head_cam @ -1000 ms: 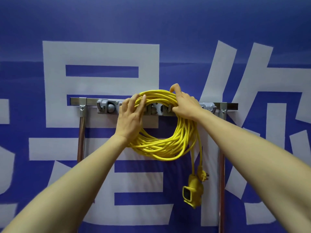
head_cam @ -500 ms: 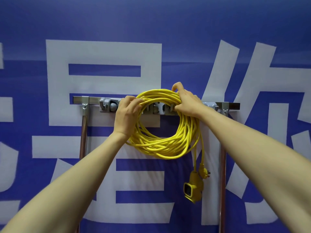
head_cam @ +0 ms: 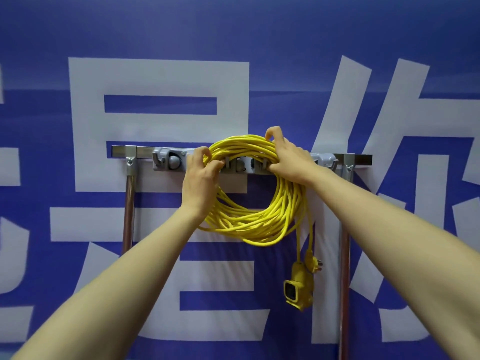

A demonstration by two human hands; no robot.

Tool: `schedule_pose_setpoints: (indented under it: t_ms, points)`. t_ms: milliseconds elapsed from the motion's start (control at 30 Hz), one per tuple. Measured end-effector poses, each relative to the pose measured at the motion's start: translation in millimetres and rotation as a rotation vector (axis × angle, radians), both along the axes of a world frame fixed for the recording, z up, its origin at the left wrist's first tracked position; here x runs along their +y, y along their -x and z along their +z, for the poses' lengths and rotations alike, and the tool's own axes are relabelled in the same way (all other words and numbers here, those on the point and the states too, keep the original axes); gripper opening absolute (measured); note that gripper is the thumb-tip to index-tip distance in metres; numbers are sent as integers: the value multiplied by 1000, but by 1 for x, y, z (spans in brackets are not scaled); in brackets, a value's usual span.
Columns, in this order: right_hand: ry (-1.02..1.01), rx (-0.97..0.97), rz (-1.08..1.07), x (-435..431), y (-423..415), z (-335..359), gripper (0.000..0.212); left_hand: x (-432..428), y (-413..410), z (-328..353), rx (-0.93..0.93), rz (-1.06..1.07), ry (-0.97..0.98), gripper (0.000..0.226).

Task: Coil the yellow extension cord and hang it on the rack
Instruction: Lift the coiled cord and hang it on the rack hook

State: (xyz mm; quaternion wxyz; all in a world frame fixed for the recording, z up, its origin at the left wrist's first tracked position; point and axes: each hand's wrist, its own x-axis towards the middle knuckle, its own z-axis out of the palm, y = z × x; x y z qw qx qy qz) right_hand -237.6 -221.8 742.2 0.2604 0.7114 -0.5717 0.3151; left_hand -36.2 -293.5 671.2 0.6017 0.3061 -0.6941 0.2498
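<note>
Behind both grips, a blue banner [head_cam: 155, 35] with large white characters fills the view. In front of it, level with the grips, stands the rack [head_cam: 145, 152]: a horizontal metal rail on two copper-coloured posts. The left post [head_cam: 129, 203] is below and outward of the left grip [head_cam: 200, 183]. The right post [head_cam: 344, 281] is below and outward of the right grip [head_cam: 291, 162]. A grey hook strip [head_cam: 166, 161] runs along the rail. Its left end shows just outward of the left grip, and its middle hooks show between the two grips.

The yellow extension cord [head_cam: 259, 227] is wound into a round coil of many turns. The top of the coil lies against the hook strip between the grips, and the rest hangs below them. Whether any turn is seated on a hook cannot be confirmed.

Left grip: fingers curled round the upper left turns, holding them. Right grip: thumb over the top of the coil, fingers curled under the upper right turns, holding them.

Two cord tails hang well below the right grip. One ends in a yellow socket block [head_cam: 298, 289]. The other ends in a yellow plug [head_cam: 313, 263], just above and beside the block.
</note>
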Motion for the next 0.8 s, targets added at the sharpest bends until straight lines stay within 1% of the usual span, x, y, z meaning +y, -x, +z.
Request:
schedule_pose_setpoints:
  t_ms: [133, 233, 300, 367, 433, 500, 600, 700, 800]
  points:
    - [-6, 34, 16, 4, 2, -5, 52, 4, -4, -6, -32, -5, 15, 18]
    - [-80, 45, 78, 8, 5, -3, 50, 9, -8, -7, -31, -6, 8, 19]
    - [-169, -37, 166, 12, 6, -1, 48, 15, -9, -5, -15, -21, 12, 18]
    - [-240, -156, 273, 15, 7, -1, 45, 19, -9, 0, 40, -50, -22, 21]
    - [-237, -186, 311, 16, 7, -2, 41, 21, -9, 2, 65, -55, -56, 29]
    - [-214, -211, 336, 15, 8, -4, 41, 21, -10, 2, 26, -37, -49, 35]
    - [-247, -315, 397, 16, 11, -5, 41, 22, -13, 5, -12, -15, -54, 35]
    - [-261, -340, 408, 17, 12, -5, 41, 23, -16, 8, -75, 18, -13, 36]
    - [-292, -458, 455, 16, 14, -4, 44, 22, -16, 12, -103, 46, 20, 33]
